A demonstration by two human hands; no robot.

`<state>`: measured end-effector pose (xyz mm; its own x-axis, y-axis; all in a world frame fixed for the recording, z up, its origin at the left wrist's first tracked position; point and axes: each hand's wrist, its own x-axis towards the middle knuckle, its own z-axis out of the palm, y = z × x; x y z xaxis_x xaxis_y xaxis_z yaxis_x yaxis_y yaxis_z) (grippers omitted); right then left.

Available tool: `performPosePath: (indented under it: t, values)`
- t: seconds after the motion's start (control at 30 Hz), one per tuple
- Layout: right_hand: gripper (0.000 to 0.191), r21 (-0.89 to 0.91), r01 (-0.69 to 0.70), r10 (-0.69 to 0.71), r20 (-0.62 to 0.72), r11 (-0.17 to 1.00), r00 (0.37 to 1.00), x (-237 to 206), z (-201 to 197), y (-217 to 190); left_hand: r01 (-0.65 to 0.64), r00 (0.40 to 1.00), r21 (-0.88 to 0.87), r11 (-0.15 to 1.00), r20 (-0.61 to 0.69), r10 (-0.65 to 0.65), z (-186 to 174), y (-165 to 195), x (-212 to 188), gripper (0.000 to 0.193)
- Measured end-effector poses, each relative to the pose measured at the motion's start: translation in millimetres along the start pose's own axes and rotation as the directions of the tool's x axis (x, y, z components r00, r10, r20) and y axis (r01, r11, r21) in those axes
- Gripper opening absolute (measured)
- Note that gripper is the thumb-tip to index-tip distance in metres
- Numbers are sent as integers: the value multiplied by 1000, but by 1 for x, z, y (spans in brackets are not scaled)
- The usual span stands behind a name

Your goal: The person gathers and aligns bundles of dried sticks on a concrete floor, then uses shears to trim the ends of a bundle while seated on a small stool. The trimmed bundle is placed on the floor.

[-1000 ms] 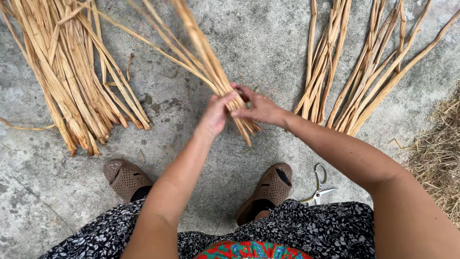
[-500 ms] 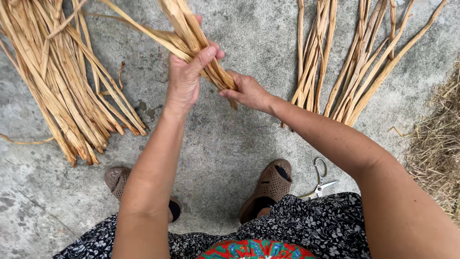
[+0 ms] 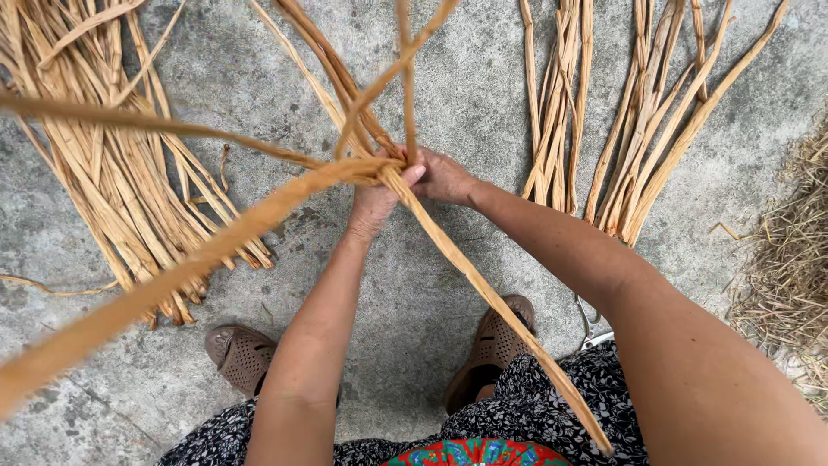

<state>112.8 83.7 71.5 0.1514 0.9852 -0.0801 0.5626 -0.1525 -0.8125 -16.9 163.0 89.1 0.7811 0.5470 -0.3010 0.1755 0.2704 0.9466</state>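
My left hand (image 3: 376, 200) and my right hand (image 3: 442, 175) meet in the middle of the view, both gripping a small bunch of long tan dried plant strips (image 3: 362, 168) where the strips cross. The strips fan out from that point: one blurred wide strip (image 3: 129, 306) sweeps toward the lower left close to the camera, one strip (image 3: 496, 302) runs down to the right over my lap, and others rise to the top edge. The grip point is partly hidden by my fingers.
A large pile of the same strips (image 3: 112, 164) lies on the concrete floor (image 3: 405, 345) at left, and two laid-out rows (image 3: 630, 121) at upper right. Loose straw (image 3: 789, 250) is at the right edge. Scissors (image 3: 593, 332) peek out beside my right foot's brown shoe (image 3: 496, 345).
The bunch was held as one bundle; now its strips are spread apart in several directions, some swung toward the camera. Both hands have come together at the crossing point.
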Motion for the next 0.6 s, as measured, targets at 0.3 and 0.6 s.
performPosePath:
  t: [0.3, 0.6]
  values:
    - [23, 536, -313, 356, 25, 784, 934, -18, -43, -3, -304, 941, -208, 930, 85, 326, 43, 84, 78, 43]
    - [33, 580, -720, 428, 580, 381, 693, -139, -21, -14, 210, 973, -377, 902, -9, -230, 48, 80, 108, 45]
